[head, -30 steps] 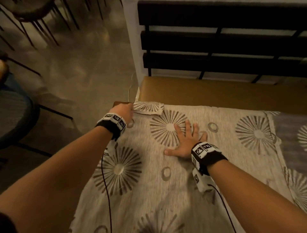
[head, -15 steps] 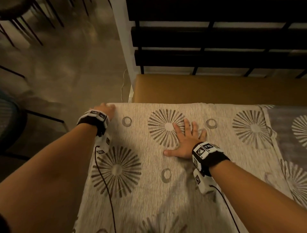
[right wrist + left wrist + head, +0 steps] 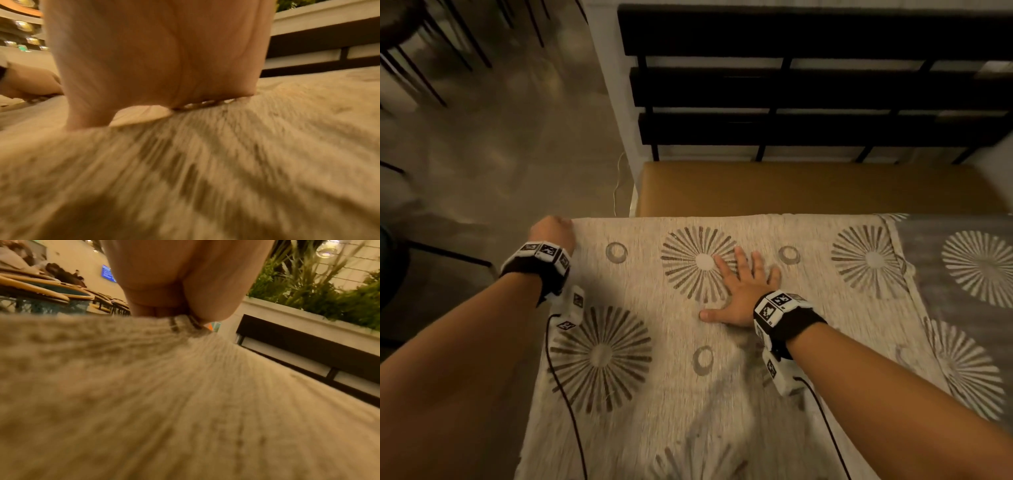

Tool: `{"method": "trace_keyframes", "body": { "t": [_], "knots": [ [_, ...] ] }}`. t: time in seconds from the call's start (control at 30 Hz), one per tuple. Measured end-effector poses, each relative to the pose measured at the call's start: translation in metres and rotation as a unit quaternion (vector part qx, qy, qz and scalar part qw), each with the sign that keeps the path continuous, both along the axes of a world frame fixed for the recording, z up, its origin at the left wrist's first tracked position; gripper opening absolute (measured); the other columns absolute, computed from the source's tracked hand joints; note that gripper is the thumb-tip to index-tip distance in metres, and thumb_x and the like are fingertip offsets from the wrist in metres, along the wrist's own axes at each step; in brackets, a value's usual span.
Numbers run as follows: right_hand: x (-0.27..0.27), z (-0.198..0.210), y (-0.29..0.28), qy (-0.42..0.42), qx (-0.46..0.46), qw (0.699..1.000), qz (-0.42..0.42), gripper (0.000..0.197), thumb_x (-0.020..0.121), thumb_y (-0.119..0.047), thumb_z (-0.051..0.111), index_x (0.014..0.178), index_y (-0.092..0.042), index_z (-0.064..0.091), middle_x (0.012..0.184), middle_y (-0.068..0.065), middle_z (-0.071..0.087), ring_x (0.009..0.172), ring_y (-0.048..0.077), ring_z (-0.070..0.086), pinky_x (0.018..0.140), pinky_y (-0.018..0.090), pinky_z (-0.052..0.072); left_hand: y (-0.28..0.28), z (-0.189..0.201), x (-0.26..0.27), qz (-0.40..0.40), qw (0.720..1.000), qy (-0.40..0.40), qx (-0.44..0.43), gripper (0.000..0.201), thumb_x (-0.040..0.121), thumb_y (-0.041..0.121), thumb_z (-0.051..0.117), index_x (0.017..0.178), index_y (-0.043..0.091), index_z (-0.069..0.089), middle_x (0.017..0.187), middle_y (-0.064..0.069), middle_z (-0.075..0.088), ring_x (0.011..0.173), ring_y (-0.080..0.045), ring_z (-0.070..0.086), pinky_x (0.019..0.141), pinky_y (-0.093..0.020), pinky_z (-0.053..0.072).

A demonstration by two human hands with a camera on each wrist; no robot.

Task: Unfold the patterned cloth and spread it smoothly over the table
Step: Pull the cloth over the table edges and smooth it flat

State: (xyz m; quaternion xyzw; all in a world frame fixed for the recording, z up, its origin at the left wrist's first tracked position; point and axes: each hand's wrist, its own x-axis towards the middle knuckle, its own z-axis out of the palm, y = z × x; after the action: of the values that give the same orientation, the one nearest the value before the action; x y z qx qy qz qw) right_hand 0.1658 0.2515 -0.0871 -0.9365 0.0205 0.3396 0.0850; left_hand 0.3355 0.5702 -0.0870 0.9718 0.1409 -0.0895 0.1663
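The left hand (image 3: 553,230) pinches the far left corner of the cloth (image 3: 654,394), grip curled tight. The right hand (image 3: 739,291) lies flat on it, fingers spread.

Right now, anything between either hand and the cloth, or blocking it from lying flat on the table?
Nothing visible. The left hand grips the patterned cloth at its far left corner, the right hand lies flat on it. Only the wrist cables trail over the fabric.
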Motion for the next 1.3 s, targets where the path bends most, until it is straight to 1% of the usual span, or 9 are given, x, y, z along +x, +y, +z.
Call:
{"method": "trace_keyframes", "body": {
  "t": [0.13, 0.23, 0.4, 0.53, 0.63, 0.8, 0.97, 1.17, 1.3],
  "knots": [
    [-0.007, 0.008, -0.006, -0.058, 0.032, 0.998, 0.020, 0.112, 0.063, -0.095, 0.033, 0.151, -0.037, -0.008, 0.157, 0.001, -0.027, 0.145, 0.030, -0.023, 0.109, 0.055, -0.020, 0.013, -0.002, 0.000, 0.014, 1.000, 0.005, 0.011, 0.038, 0.100, 0.020, 0.045, 0.102, -0.013, 0.063, 0.110, -0.034, 0.063, 0.102, -0.046, 0.060, 0.083, -0.046, 0.047],
    [-0.017, 0.012, -0.023, -0.069, 0.024, 0.997, -0.017, 0.102, 0.074, -0.081, 0.043, 0.152, -0.033, -0.002, 0.160, 0.003, -0.020, 0.147, 0.031, -0.017, 0.114, 0.056, -0.010, 0.003, 0.000, -0.008, 0.054, 0.998, 0.007, -0.010, 0.044, 0.096, 0.031, 0.051, 0.121, -0.005, 0.053, 0.127, -0.031, 0.054, 0.110, -0.047, 0.054, 0.087, -0.050, 0.046],
    [-0.038, 0.010, -0.060, -0.066, 0.023, 0.995, -0.073, 0.082, 0.084, -0.058, 0.051, 0.150, -0.028, 0.014, 0.162, 0.007, -0.005, 0.148, 0.032, -0.001, 0.115, 0.057, 0.010, -0.056, -0.003, -0.029, -0.295, 0.952, 0.057, 0.053, 0.061, 0.091, 0.052, 0.051, 0.145, 0.028, 0.035, 0.151, -0.012, 0.034, 0.134, -0.037, 0.038, 0.108, -0.050, 0.033],
    [-0.070, 0.017, -0.109, -0.077, 0.011, 0.993, -0.089, 0.056, 0.086, -0.044, 0.052, 0.135, -0.020, 0.037, 0.152, 0.015, 0.022, 0.141, 0.035, 0.018, 0.109, 0.054, 0.027, -0.081, 0.002, -0.036, -0.330, 0.915, 0.153, 0.174, 0.063, 0.089, 0.051, 0.053, 0.145, 0.036, 0.028, 0.149, -0.012, 0.033, 0.131, -0.039, 0.039, 0.107, -0.053, 0.035],
    [-0.103, 0.027, -0.156, -0.062, -0.009, 0.991, -0.115, 0.050, 0.087, -0.035, 0.054, 0.134, -0.021, 0.044, 0.146, 0.015, 0.028, 0.138, 0.038, 0.024, 0.109, 0.053, 0.031, -0.121, 0.025, -0.044, -0.361, 0.886, 0.113, 0.267, 0.050, 0.089, 0.051, 0.049, 0.135, 0.030, 0.046, 0.135, -0.008, 0.052, 0.122, -0.034, 0.050, 0.101, -0.048, 0.042],
    [-0.167, 0.046, -0.221, -0.060, -0.020, 0.987, -0.147, 0.055, 0.087, -0.039, 0.058, 0.136, -0.017, 0.045, 0.138, 0.014, 0.037, 0.127, 0.036, 0.041, 0.104, 0.043, 0.039, -0.264, 0.063, -0.131, -0.389, 0.913, 0.117, -0.046, 0.038, 0.092, 0.036, 0.060, 0.126, 0.020, 0.057, 0.121, -0.006, 0.062, 0.108, -0.024, 0.059, 0.091, -0.033, 0.046],
    [-0.247, 0.044, -0.240, -0.034, 0.025, 0.999, -0.013, 0.069, 0.075, -0.061, 0.061, 0.127, -0.019, 0.046, 0.121, 0.011, 0.042, 0.113, 0.036, 0.050, 0.094, 0.043, 0.045, -0.409, 0.060, -0.218, -0.229, 0.863, 0.230, -0.386, 0.016, 0.092, 0.021, 0.062, 0.108, 0.015, 0.060, 0.099, -0.009, 0.065, 0.072, -0.019, 0.067, 0.073, -0.039, 0.055],
    [-0.305, 0.039, -0.262, -0.008, 0.058, 0.991, 0.122, 0.045, 0.080, -0.060, 0.058, 0.102, -0.022, 0.050, 0.112, 0.010, 0.046, 0.098, 0.033, 0.055, 0.069, 0.034, 0.037, -0.514, 0.055, -0.263, -0.182, 0.870, 0.277, -0.366, 0.056, 0.095, 0.025, 0.058, 0.146, 0.025, 0.035, 0.135, 0.004, 0.046, 0.108, -0.020, 0.057, 0.076, -0.035, 0.054],
    [-0.321, 0.036, -0.282, -0.015, 0.093, 0.982, 0.166, 0.046, 0.081, -0.057, 0.059, 0.108, -0.020, 0.054, 0.114, 0.011, 0.048, 0.096, 0.029, 0.054, 0.068, 0.032, 0.035, -0.547, 0.049, -0.270, -0.136, 0.895, 0.246, -0.348, 0.043, 0.092, 0.016, 0.062, 0.132, 0.008, 0.048, 0.124, -0.006, 0.057, 0.083, -0.016, 0.063, 0.056, -0.025, 0.056]
  ]
}}
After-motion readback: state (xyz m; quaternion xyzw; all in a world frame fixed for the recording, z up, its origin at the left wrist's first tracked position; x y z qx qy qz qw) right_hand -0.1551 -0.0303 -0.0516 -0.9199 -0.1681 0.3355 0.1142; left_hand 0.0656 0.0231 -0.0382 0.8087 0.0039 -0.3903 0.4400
